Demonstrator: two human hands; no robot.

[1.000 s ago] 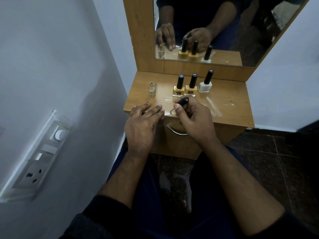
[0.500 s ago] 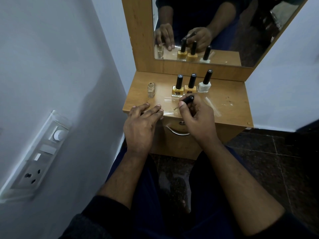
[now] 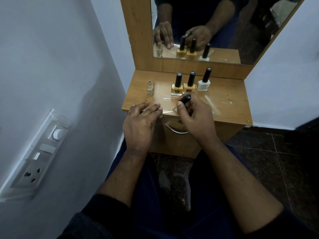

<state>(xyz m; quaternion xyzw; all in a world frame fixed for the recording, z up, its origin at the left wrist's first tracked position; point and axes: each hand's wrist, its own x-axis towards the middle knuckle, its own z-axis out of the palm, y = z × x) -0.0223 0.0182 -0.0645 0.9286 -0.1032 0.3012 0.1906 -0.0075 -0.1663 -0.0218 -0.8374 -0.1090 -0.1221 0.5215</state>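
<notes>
My left hand point(image 3: 140, 121) lies flat, fingers straight, on the front edge of a small wooden dresser top point(image 3: 229, 102), fingertips on a clear plastic sheet point(image 3: 165, 102). My right hand point(image 3: 195, 116) pinches a black nail-polish cap point(image 3: 185, 99); its thin brush points down and left toward my left fingertips. An uncapped pale beige bottle point(image 3: 150, 88) stands at the left of the top. Behind my hands stand two yellow bottles point(image 3: 176, 87) point(image 3: 189, 85) and a white bottle point(image 3: 204, 82), all with black caps.
A mirror point(image 3: 224, 28) in a wooden frame rises behind the bottles and reflects them and my hands. A metal drawer handle point(image 3: 174, 130) sits below the top. The white wall at left carries a switch and socket panel point(image 3: 37, 156). Dark tiled floor lies at right.
My right hand has shifted slightly right and away with the cap brush, then stayed close to my left fingertips. The left hand has stayed in place.
</notes>
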